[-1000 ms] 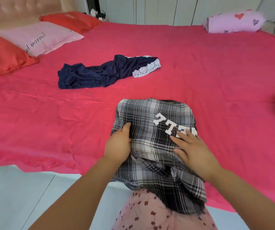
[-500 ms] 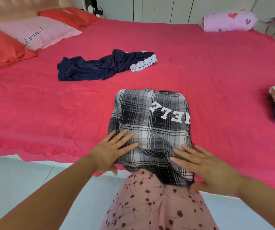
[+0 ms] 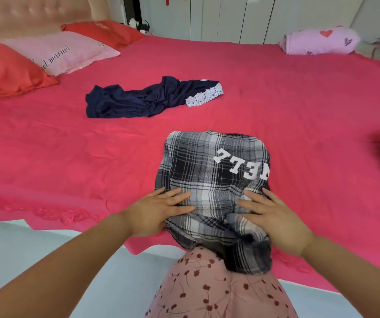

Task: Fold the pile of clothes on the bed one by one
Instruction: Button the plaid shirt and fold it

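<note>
Pressing plaid garment [image 3: 207, 171] flat at near edge of bed [image 3: 69, 157].
Left grip [image 3: 159, 210] and right grip [image 3: 276, 216]: fingers straight and spread, holding nothing, palms down on its near half; lower end overhangs bed edge.

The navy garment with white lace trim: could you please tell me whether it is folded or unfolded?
Unfolded: the navy lace-trimmed garment lies crumpled in a long, wrinkled heap on the pink bedsheet.
</note>
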Demonstrator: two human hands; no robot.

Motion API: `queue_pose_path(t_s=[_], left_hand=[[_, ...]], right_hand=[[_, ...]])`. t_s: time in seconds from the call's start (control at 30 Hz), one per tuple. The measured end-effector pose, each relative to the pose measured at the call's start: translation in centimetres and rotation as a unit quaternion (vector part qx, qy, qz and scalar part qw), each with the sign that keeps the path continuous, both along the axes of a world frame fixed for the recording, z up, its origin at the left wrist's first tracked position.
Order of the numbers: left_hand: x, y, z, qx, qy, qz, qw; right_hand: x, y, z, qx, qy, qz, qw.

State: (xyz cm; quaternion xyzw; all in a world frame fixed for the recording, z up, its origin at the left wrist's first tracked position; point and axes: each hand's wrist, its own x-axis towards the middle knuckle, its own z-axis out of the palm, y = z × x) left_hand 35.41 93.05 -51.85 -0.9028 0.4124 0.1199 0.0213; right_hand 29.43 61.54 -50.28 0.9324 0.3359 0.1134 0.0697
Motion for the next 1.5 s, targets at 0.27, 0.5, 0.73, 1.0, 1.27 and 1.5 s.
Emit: queue_pose_path(t_s=[0.27,0.5,0.73,1.0,1.27,1.5], left_hand=[[5.2,0.3,8.2,-0.251,0.293,0.221,0.895],[8.6,-0.5,7.7,-0.49,0.473,0.304,0.666],[7.4,-0.4,2.8,-0.623,0.457,0.248,0.584],[10.8,-5.0,3.9,-0.65,0.266,0.519,0.486],[10.9,-5.4,3.4,-0.491,-0.098,0.511,0.699],[8.2,-5.0,2.7,-0.426,-0.212,0.183,0.861]], right_hand=[[7.0,-3.6,4.6,0.427,0.264,-0.233,0.833],[12.2,-1.3,5.7,0.638,0.304,-0.345,0.617],[14.2,-0.8,5.0,0.639,0.325,-0.417,0.559],[14.1,-1.6,4.2,0.557,0.2,-0.457,0.664],[13.4,-2.1,5.8,0.367,-0.003,-0.421,0.829],[12.7,0.3,7.5,0.272,-0.056,-0.164,0.947]])
